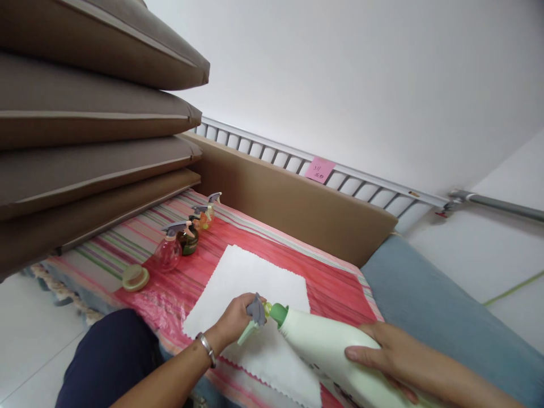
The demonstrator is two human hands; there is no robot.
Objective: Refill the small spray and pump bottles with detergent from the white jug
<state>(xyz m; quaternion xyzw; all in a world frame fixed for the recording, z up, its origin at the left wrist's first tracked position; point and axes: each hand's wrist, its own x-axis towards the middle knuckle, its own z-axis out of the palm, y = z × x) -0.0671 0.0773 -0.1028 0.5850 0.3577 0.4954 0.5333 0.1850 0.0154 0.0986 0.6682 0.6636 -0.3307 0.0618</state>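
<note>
In two hands (238,318) (395,351): one bottle (323,335); one sprayer (255,311)

A white wall (361,85) rises behind a radiator (297,151) bearing 1 pink note (320,169); brown cushions (85,89) are stacked left; the floor (34,340) is pale.

A broad, smooth silver bracelet (207,349) circles the left wrist, and a small spot marks the left forearm (170,371) just beside it. The left hand (236,320) and right hand (393,354) are ungloved, with no sleeve on the visible forearms. Plain dark navy cloth (108,360) covers the rounded leg at the near left.
</note>
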